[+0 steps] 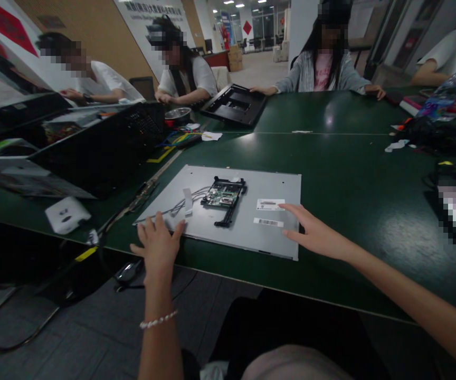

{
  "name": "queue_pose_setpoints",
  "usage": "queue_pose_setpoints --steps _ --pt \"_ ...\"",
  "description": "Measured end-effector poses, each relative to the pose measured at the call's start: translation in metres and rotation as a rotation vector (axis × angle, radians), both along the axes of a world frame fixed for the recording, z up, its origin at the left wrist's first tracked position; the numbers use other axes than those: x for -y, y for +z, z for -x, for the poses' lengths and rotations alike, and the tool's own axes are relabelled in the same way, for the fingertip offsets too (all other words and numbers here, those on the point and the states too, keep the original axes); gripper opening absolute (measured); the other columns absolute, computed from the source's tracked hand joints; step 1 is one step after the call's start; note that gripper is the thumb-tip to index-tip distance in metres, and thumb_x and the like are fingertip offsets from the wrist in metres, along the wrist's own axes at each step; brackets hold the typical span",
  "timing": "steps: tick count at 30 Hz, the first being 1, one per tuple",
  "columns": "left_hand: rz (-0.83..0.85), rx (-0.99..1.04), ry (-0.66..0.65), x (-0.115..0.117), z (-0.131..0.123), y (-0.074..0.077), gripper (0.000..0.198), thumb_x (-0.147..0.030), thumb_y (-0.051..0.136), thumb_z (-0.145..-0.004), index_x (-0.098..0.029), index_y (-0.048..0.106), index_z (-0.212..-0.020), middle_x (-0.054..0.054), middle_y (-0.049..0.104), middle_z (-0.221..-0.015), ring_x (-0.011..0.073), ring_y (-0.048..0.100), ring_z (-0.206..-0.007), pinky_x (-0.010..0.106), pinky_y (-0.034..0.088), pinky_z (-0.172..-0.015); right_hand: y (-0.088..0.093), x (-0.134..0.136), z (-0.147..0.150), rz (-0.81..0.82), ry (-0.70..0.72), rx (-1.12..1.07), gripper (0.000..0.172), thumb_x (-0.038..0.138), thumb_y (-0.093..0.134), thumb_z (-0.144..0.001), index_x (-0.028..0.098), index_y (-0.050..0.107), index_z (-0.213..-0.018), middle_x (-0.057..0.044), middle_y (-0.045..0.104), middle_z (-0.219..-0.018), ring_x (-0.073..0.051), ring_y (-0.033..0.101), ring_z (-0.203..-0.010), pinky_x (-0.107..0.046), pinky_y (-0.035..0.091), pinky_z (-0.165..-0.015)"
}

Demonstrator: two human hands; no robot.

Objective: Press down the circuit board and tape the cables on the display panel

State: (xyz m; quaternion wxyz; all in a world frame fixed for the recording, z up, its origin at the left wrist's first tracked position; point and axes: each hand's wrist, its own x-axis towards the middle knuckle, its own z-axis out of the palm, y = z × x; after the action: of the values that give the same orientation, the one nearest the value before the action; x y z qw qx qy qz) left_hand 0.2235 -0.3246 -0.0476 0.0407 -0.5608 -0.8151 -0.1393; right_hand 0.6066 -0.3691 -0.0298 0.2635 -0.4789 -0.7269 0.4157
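Observation:
A flat grey metal display panel (247,240) lies back side up near the table's front edge. On its back sits a green circuit board (223,195) in a black plastic bracket (228,215), with thin grey cables running left from it. Two white labels, one a barcode sticker (268,222), are on its right part. My left hand (157,241) is at the panel's front left corner, fingers spread. My right hand (311,229) is over the right edge, fingers stretched out beside the labels. Neither hand grasps anything.
An open black computer case (105,148) stands at the left, behind a small white box (67,215). Across the green table (342,153), a co-worker's hand touches a black plastic frame (238,105). Bottles (445,92) and black cables (442,137) lie at the right.

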Motion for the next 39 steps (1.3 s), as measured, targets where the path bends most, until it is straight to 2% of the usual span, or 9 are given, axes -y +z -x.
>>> queue_pose_setpoints --steps 9,14,17,20,22,24,27,33,39 --pt "-0.014 -0.038 0.026 -0.003 0.0 0.005 0.077 -0.063 0.029 -0.094 -0.013 0.03 -0.153 0.028 0.027 -0.156 0.0447 0.014 -0.146 0.078 0.016 -0.104 0.001 -0.001 0.008 -0.021 0.024 0.032 0.066 0.042 0.056 -0.09 0.027 0.033 -0.15 -0.009 0.034 -0.157 -0.033 0.021 -0.148 -0.059 0.017 -0.119" --pt "-0.066 -0.127 0.018 -0.006 -0.01 0.011 0.071 -0.051 0.038 -0.094 -0.011 0.03 -0.153 0.028 0.025 -0.156 0.0452 0.01 -0.147 0.076 0.014 -0.106 -0.003 0.002 0.014 0.01 0.019 0.116 0.07 0.044 0.055 -0.089 0.024 0.032 -0.152 -0.01 0.025 -0.162 -0.038 0.001 -0.151 -0.064 0.011 -0.118" --pt "-0.09 -0.102 -0.108 -0.012 -0.029 0.013 0.067 -0.045 0.04 -0.095 -0.012 0.031 -0.153 0.025 0.026 -0.157 0.0424 0.015 -0.147 0.071 0.021 -0.109 -0.007 0.004 0.02 -0.046 0.019 0.168 0.068 0.04 0.058 -0.088 0.023 0.037 -0.15 -0.01 0.028 -0.161 -0.038 -0.004 -0.151 -0.064 0.007 -0.118" --pt "-0.058 0.0 -0.35 -0.022 -0.053 0.01 0.065 -0.046 0.039 -0.095 -0.015 0.032 -0.152 0.02 0.033 -0.156 0.0375 0.024 -0.146 0.061 0.029 -0.112 -0.01 0.005 0.022 -0.051 -0.001 0.185 0.066 0.04 0.056 -0.089 0.023 0.038 -0.15 -0.009 0.029 -0.161 -0.038 -0.006 -0.15 -0.063 0.007 -0.119" --pt "-0.027 0.0 -0.472 -0.03 -0.068 0.005 0.07 -0.05 0.043 -0.094 -0.017 0.03 -0.153 0.018 0.031 -0.158 0.0366 0.023 -0.147 0.059 0.028 -0.113 -0.013 0.005 0.023 -0.049 -0.019 0.201 0.064 0.041 0.054 -0.09 0.024 0.038 -0.15 -0.009 0.028 -0.161 -0.038 -0.007 -0.15 -0.063 0.011 -0.119" --pt "0.026 -0.044 -0.511 -0.038 -0.078 0.001 0.076 -0.056 0.047 -0.091 -0.018 0.029 -0.154 0.017 0.025 -0.16 0.039 0.02 -0.147 0.062 0.026 -0.112 -0.016 0.007 0.025 -0.094 -0.029 0.245 0.062 0.041 0.054 -0.091 0.024 0.04 -0.149 -0.009 0.028 -0.161 -0.037 -0.007 -0.151 -0.061 0.013 -0.119" --pt "0.11 -0.076 -0.487 -0.051 -0.081 -0.002 0.08 -0.06 0.045 -0.09 -0.017 0.028 -0.155 0.019 0.022 -0.161 0.0422 0.018 -0.146 0.066 0.027 -0.11 -0.022 0.01 0.031 -0.217 -0.011 0.337 0.057 0.039 0.053 -0.093 0.023 0.044 -0.146 -0.01 0.031 -0.16 -0.035 0.002 -0.151 -0.057 0.018 -0.119" --pt "0.16 -0.114 -0.527 -0.082 -0.07 0.001 0.079 -0.056 0.04 -0.092 -0.008 0.03 -0.154 0.022 0.024 -0.159 0.0418 0.017 -0.147 0.056 0.025 -0.115 -0.028 0.015 0.04 -0.368 0.013 0.458 0.053 0.039 0.048 -0.096 0.021 0.046 -0.146 -0.014 0.031 -0.16 -0.036 0.014 -0.15 -0.058 0.021 -0.118" --pt "0.185 -0.064 -0.405 -0.12 -0.064 0.005 0.08 -0.058 0.04 -0.09 -0.011 0.03 -0.154 0.022 0.021 -0.16 0.0424 0.016 -0.147 0.059 0.024 -0.113 -0.023 0.016 0.039 -0.365 0.029 0.488 0.054 0.042 0.045 -0.098 0.021 0.045 -0.147 -0.014 0.029 -0.161 -0.037 0.015 -0.15 -0.058 0.021 -0.118"
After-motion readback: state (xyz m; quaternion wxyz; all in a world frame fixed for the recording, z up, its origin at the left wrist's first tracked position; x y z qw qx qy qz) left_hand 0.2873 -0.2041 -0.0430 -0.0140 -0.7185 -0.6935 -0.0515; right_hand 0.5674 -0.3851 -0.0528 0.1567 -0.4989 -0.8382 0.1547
